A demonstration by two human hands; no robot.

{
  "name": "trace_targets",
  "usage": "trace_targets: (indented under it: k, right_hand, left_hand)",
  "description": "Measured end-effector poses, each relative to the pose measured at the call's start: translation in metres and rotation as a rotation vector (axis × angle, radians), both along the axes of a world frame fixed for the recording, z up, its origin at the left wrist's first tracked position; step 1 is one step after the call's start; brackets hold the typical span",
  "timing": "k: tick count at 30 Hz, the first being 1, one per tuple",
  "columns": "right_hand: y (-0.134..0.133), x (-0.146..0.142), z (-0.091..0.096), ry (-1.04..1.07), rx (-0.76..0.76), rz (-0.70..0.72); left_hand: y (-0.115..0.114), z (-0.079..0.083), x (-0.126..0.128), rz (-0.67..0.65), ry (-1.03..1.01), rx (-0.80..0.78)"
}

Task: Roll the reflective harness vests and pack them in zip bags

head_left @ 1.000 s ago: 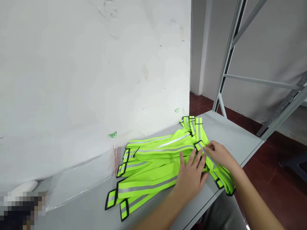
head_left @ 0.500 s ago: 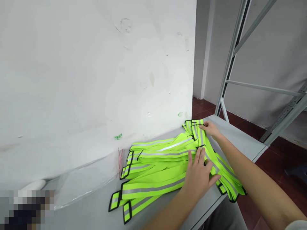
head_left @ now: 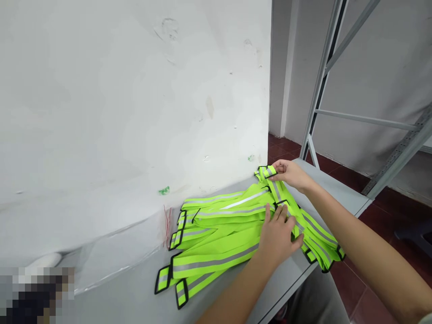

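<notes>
Neon yellow-green reflective straps (head_left: 219,258) with grey stripes and black buckles lie in a layered heap on the grey tabletop. My left hand (head_left: 277,234) rests on the heap with its fingers spread, beside a black buckle (head_left: 282,203). At the far right end of the heap, my right hand (head_left: 286,173) pinches the end of one reflective strap (head_left: 271,171) near its black buckle. More strap ends (head_left: 324,256) hang over the table's front edge on the right.
A clear plastic bag (head_left: 118,252) with red lines lies left of the straps. Behind the table (head_left: 108,308) stands a white wall (head_left: 135,112). A grey metal rack (head_left: 317,94) rises at the right, beyond the table's end.
My right hand has shifted slightly left and up, and the strap end in its fingers is now folded over. My left hand stays nearly in place on the heap.
</notes>
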State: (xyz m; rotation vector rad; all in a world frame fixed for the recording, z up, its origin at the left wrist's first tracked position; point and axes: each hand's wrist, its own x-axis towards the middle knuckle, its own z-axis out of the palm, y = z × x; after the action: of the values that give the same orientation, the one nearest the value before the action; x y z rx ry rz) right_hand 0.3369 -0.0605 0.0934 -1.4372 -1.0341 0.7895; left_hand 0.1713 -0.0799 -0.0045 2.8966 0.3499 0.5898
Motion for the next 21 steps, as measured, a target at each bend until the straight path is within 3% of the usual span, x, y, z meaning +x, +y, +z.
trace_targets:
  k: [5,11,15,19,21]
  right_hand:
    - [-0.059,-0.018,0.000,-0.133,0.044,0.143]
    - [-0.131,-0.046,-0.033,-0.510,-0.006,0.018]
    - [-0.148,-0.052,-0.056,-0.673,-0.025,0.036]
    - [-0.152,-0.051,-0.058,-0.751,-0.051,0.136]
    - [-0.150,-0.050,-0.058,-0.762,-0.058,0.120]
  left_hand:
    - [0.007,0.003,-0.002,-0.018,-0.037,-0.095]
    - [0.009,0.000,-0.002,-0.049,-0.054,-0.161]
    - [0.012,0.003,-0.006,-0.087,0.019,-0.183]
    - [0.018,0.008,-0.011,-0.154,0.068,-0.188]
    - [0.022,0.009,-0.012,-0.196,0.065,-0.187]
